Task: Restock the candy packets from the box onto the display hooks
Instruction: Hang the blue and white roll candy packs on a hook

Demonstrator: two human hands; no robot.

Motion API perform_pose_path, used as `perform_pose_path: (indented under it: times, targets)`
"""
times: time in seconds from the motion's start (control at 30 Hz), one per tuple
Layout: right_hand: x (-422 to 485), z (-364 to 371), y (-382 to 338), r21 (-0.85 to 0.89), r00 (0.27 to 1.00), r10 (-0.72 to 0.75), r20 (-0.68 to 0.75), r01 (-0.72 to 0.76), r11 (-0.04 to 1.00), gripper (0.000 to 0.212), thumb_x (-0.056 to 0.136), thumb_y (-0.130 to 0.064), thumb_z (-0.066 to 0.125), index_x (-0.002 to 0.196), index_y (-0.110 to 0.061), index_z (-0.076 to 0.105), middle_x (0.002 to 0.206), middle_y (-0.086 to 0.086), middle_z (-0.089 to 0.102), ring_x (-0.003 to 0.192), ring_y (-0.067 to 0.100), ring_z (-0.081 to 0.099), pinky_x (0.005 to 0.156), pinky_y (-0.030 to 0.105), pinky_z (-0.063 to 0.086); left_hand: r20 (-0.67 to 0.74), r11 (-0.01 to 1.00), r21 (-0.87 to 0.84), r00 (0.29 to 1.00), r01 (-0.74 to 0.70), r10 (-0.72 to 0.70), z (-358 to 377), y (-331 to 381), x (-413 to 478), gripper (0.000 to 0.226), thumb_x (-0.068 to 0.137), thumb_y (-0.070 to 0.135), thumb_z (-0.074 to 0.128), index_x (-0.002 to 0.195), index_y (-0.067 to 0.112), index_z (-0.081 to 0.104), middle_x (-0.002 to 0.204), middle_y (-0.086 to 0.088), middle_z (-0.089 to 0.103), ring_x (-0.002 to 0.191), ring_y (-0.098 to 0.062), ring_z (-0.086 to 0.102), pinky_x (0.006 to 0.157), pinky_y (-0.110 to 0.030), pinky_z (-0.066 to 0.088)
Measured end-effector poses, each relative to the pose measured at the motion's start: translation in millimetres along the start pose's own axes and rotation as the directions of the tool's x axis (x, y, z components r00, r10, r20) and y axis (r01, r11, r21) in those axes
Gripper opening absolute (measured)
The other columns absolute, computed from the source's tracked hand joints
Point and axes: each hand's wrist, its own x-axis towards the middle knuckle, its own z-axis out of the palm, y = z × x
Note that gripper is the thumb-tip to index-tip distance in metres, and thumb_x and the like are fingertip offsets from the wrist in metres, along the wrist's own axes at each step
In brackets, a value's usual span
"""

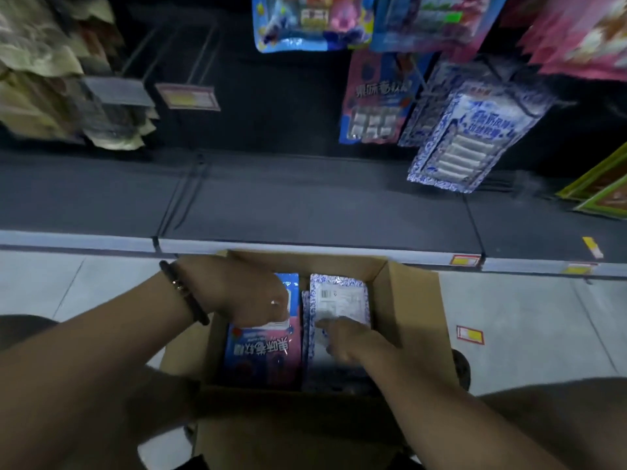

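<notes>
An open cardboard box [412, 300] stands on the floor below me. Inside lie a blue-and-pink candy packet [264, 354] on the left and a stack of blue-patterned white packets [339, 296] on the right. My left hand [251, 293] rests on top of the blue-and-pink packet, fingers curled down onto it. My right hand [342, 337] reaches into the box and its fingers curl at the near edge of the white packets. Matching packets hang on the display hooks above: a pink-and-blue one [376, 100] and blue-patterned white ones [475, 137].
A dark bottom shelf [305, 201] with a grey front edge runs across just behind the box. Empty wire hooks with a price tag [190, 96] stick out at the upper left. Other snack bags hang at far left and top right. A loose price tag [470, 335] lies on the floor.
</notes>
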Motion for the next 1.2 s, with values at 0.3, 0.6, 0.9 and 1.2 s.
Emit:
perform_pose_path:
  times: [0.3,0.6,0.9,1.2]
  targets:
    - [44,42,-24,-0.309,0.999,0.014,0.038,-0.002,0.951,0.048,0.111,-0.038,0.036,0.159,-0.043,0.034,0.156,0.02,0.048,0.139,0.044,0.052,0.105,0.06,0.048,0.009,0.988,0.108,0.994,0.111,-0.112,-2,-11,7,0.043,0.108,0.046,0.041,0.133,0.019,0.064,0.131,-0.006,0.067,0.115,-0.025,0.063,0.094,-0.033,0.052]
    - [56,44,-37,-0.367,0.982,0.147,0.119,-0.094,0.925,0.069,0.1,-0.023,0.06,0.161,-0.036,0.03,0.149,0.015,0.059,0.131,0.044,0.06,0.091,0.071,0.049,0.038,0.975,0.186,0.99,0.124,-0.133,-7,-13,22,0.045,0.109,0.048,0.037,0.113,0.016,0.069,0.111,-0.004,0.068,0.092,-0.023,0.055,0.058,-0.03,0.029]
    - [24,25,-30,-0.303,0.959,0.284,-0.021,-0.277,0.912,0.049,0.097,-0.024,0.062,0.145,-0.013,0.058,0.148,0.008,0.061,0.127,0.04,0.062,0.087,0.065,0.052,0.082,0.974,0.197,0.989,0.108,-0.126,-4,-13,17,0.049,0.11,0.049,0.037,0.132,0.015,0.065,0.13,-0.007,0.066,0.113,-0.024,0.062,0.079,-0.028,0.04]
    - [-30,-7,-4,-0.087,0.955,0.241,-0.171,-0.259,0.962,0.056,0.095,-0.019,0.068,0.148,-0.016,0.051,0.153,0.008,0.051,0.141,0.029,0.053,0.105,0.044,0.054,0.07,0.975,0.206,0.992,0.085,-0.102,-8,-3,20,0.052,0.11,0.048,0.037,0.137,0.013,0.065,0.137,-0.007,0.065,0.121,-0.024,0.06,0.078,-0.026,0.035]
